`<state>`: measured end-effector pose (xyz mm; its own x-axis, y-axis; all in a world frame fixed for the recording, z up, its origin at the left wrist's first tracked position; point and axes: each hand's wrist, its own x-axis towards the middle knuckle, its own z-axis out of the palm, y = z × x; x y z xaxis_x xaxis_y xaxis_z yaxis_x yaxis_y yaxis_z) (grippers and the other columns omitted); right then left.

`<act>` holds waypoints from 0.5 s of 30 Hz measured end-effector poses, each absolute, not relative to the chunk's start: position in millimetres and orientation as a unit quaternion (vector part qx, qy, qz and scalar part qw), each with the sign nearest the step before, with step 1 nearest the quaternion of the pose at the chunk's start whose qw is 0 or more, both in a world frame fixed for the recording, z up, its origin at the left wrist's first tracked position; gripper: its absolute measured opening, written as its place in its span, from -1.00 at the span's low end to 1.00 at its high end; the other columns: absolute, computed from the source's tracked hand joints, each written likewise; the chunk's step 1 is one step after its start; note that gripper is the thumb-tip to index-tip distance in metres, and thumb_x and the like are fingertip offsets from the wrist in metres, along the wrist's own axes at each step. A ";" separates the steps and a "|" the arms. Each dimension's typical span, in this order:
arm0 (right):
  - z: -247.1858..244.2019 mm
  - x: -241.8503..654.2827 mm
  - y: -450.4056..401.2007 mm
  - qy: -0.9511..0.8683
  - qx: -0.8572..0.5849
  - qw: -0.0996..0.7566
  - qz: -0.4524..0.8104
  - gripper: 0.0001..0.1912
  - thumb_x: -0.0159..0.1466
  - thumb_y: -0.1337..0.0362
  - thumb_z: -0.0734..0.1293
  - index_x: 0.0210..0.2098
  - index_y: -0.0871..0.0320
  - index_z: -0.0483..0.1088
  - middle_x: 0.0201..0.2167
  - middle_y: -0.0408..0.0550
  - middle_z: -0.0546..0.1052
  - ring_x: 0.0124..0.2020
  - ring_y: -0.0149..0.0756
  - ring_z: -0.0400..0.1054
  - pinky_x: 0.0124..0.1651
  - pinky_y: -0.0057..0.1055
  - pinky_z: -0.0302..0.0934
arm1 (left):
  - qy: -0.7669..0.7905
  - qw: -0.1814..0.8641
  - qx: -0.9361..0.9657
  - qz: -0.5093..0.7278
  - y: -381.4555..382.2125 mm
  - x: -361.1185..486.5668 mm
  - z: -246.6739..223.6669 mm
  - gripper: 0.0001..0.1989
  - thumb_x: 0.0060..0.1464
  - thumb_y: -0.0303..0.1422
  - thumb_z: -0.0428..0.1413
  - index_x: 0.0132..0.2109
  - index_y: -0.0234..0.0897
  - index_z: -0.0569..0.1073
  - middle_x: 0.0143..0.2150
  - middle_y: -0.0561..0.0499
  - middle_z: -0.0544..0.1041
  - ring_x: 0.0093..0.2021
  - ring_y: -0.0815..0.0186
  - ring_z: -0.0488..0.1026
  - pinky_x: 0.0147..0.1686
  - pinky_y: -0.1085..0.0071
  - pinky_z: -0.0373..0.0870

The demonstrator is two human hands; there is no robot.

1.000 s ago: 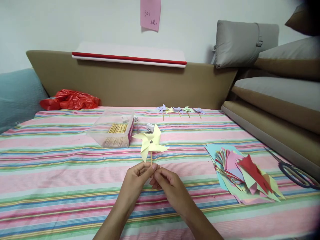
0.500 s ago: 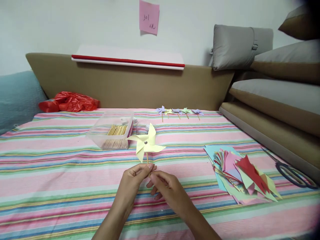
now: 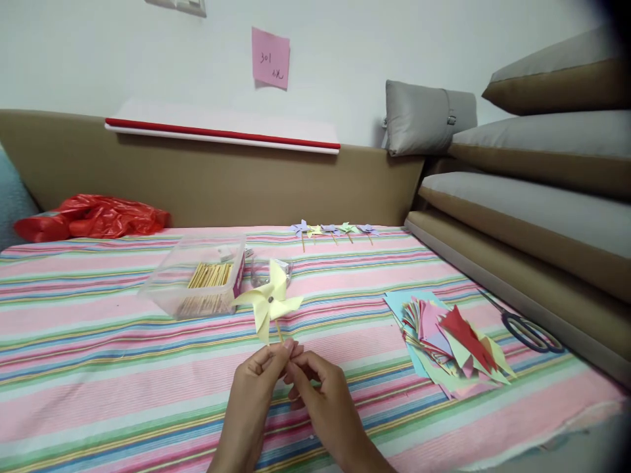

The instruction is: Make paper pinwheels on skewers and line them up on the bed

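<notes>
A pale yellow paper pinwheel on a thin wooden stick stands upright, tilted slightly left, in front of me. My left hand pinches its stick between thumb and index finger below the blades. The thumb and fingers of my right hand close at the stick's lower end, right against the left fingertips. That lower end is hidden by the fingers. Behind the pinwheel lies a small clear round container, partly covered by the blades.
Left of the pinwheel is a clear plastic box with wooden sticks. Several small pinwheels lie at the back. Cut paper pieces and scissors lie right, beside stacked cushions. A red plastic bag is back left.
The view has turned a little to the right and up, so the scene shifts left and down. My right fingers have come closer to the left fingertips at the stick.
</notes>
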<state>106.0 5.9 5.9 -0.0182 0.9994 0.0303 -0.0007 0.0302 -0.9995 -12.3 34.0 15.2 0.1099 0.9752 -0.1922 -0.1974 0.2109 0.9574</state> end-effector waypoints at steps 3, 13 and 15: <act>15.2 121.4 15.7 -0.516 -0.494 0.514 0.476 -0.61 0.35 -0.04 0.26 -0.32 0.15 0.47 -0.44 -0.09 0.51 -0.47 -0.34 0.38 -0.40 -0.43 0.33 | 0.469 0.606 0.445 0.462 35.0 -7.9 15.6 -0.60 0.01 -0.03 0.28 -0.09 -0.19 0.61 -0.21 -0.05 0.64 -0.15 0.11 0.55 -0.20 0.34 0.48; 52.2 332.4 143.5 -0.416 -0.671 0.551 0.270 -0.76 0.34 0.14 0.34 -0.29 0.23 0.43 -0.42 -0.15 0.50 -0.50 -0.46 0.36 -0.39 -0.47 0.32 | 0.424 0.640 0.500 0.400 35.8 23.3 -5.7 -0.55 0.02 0.11 0.17 -0.33 -0.21 0.54 -0.27 -0.09 0.62 -0.21 0.09 0.52 -0.12 0.23 0.42; 51.7 376.1 170.1 -0.376 -0.715 0.534 0.249 -0.80 0.37 0.20 0.33 -0.24 0.25 0.42 -0.38 -0.15 0.49 -0.48 -0.45 0.38 -0.39 -0.45 0.35 | 0.408 0.657 0.505 0.383 38.5 31.0 -14.9 -0.51 0.02 0.14 0.17 -0.34 -0.24 0.53 -0.32 -0.06 0.59 -0.29 0.18 0.48 -0.23 0.33 0.39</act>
